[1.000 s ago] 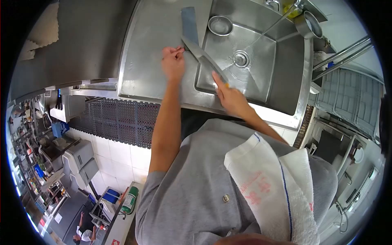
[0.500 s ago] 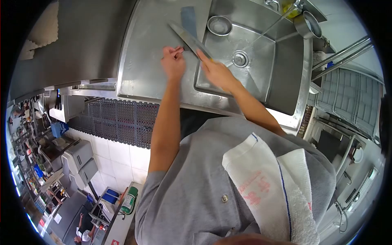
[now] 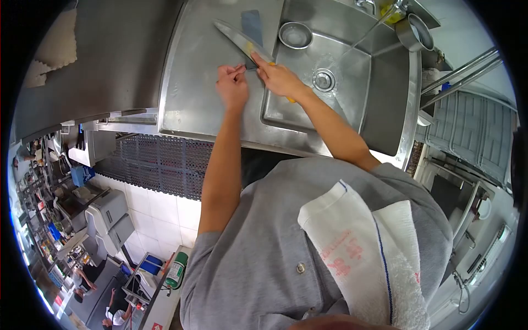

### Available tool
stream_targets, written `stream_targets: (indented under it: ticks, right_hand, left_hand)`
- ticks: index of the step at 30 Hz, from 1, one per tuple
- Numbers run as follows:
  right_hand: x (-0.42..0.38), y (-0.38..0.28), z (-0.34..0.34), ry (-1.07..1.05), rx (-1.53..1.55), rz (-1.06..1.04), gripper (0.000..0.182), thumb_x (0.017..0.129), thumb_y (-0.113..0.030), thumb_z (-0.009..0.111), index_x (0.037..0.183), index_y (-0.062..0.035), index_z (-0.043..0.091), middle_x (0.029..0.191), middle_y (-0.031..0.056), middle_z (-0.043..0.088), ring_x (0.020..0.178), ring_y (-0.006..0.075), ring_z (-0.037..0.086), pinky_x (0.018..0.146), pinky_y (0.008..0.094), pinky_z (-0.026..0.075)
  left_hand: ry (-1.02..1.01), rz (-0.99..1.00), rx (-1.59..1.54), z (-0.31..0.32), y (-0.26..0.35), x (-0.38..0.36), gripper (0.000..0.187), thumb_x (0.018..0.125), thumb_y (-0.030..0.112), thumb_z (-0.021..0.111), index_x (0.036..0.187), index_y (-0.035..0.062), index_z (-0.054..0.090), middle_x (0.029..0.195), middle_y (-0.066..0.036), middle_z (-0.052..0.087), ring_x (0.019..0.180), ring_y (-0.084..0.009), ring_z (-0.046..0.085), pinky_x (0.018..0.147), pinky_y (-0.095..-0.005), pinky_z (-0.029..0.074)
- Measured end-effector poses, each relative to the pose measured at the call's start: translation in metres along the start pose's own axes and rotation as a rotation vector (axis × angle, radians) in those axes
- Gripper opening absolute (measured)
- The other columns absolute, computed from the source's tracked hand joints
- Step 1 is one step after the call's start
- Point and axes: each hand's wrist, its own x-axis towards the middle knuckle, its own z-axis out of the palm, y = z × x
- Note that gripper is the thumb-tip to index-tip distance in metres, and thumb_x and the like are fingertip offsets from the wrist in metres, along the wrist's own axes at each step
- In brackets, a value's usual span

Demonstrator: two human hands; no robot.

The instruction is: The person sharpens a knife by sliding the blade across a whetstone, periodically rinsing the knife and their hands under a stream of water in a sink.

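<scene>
My right hand [image 3: 281,81] is wrapped around the yellow handle of a large kitchen knife [image 3: 234,36]. Its index finger lies along the blade, which points up and to the left. Under the blade, a long grey-blue whetstone [image 3: 252,25] lies on the steel counter beside the sink, partly covered by the knife. My left hand [image 3: 233,85] is closed at the whetstone's near end, its curled fingertips against the edge; the exact grip is partly hidden.
Right of the counter is a steel sink [image 3: 352,118] with water running from the tap [image 3: 379,25]. A small metal bowl [image 3: 296,35] sits at its far left corner. A metal pot [image 3: 412,34] stands at the back right. Other people [image 3: 115,316] show at lower left.
My right hand and the knife have slid up and to the left across the whetstone. The index finger now lies on the blade. My left hand has barely moved.
</scene>
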Motion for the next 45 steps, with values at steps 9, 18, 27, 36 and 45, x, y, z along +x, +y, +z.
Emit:
stream_targets:
  ticks: [9, 18, 27, 36, 45]
  right_hand:
    - [-0.041, 0.000, -0.008, -0.023, 0.039, -0.030, 0.054, 0.102, -0.030, 0.041, 0.153, -0.0243, 0.023, 0.106, 0.0277, 0.064, 0.095, 0.0466, 0.061, 0.082, 0.0493, 0.049]
    - [-0.070, 0.012, 0.002, -0.032, 0.048, -0.062, 0.055, 0.102, -0.029, 0.044, 0.153, -0.0266, 0.024, 0.103, 0.0272, 0.064, 0.091, 0.0480, 0.061, 0.081, 0.0515, 0.048]
    - [0.007, 0.014, -0.032, 0.139, 0.213, -0.307, 0.058, 0.100, -0.024, 0.049, 0.153, -0.0179, 0.026, 0.094, 0.0230, 0.068, 0.073, 0.0396, 0.066, 0.069, 0.0469, 0.053]
    - [0.016, 0.049, -0.073, -0.216, 0.953, 0.305, 0.030, 0.097, -0.030, 0.057, 0.115, -0.0097, 0.043, 0.068, 0.0019, 0.052, 0.045, 0.0100, 0.049, 0.035, 0.0259, 0.042]
    - [0.015, 0.062, -0.056, -0.209, 0.654, 0.312, 0.028, 0.099, -0.034, 0.055, 0.104, -0.0065, 0.050, 0.067, 0.0021, 0.053, 0.044, 0.0109, 0.049, 0.040, 0.0273, 0.043]
  left_hand:
    - [0.007, -0.035, -0.007, 0.001, -0.010, -0.003, 0.016, 0.083, -0.004, 0.056, 0.095, 0.0010, 0.045, 0.092, -0.016, 0.074, 0.093, -0.0233, 0.073, 0.076, -0.0316, 0.055]
    - [0.020, -0.080, 0.053, -0.001, -0.002, 0.000, 0.019, 0.082, -0.004, 0.056, 0.096, 0.0031, 0.045, 0.092, -0.015, 0.074, 0.092, -0.0221, 0.073, 0.076, -0.0315, 0.056]
    - [0.019, -0.059, -0.052, 0.001, 0.001, -0.001, 0.019, 0.081, -0.007, 0.052, 0.095, 0.0022, 0.043, 0.094, -0.017, 0.074, 0.095, -0.0219, 0.072, 0.079, -0.0298, 0.054]
    - [0.041, -0.097, -0.068, 0.006, 0.004, -0.001, 0.029, 0.083, 0.003, 0.064, 0.111, 0.0000, 0.055, 0.100, -0.018, 0.072, 0.086, -0.0230, 0.070, 0.075, -0.0305, 0.053]
    - [0.217, 0.108, 0.231, 0.031, 0.010, 0.008, 0.020, 0.082, 0.017, 0.073, 0.097, 0.0034, 0.075, 0.084, -0.014, 0.070, 0.098, -0.0330, 0.062, 0.092, -0.0418, 0.045]
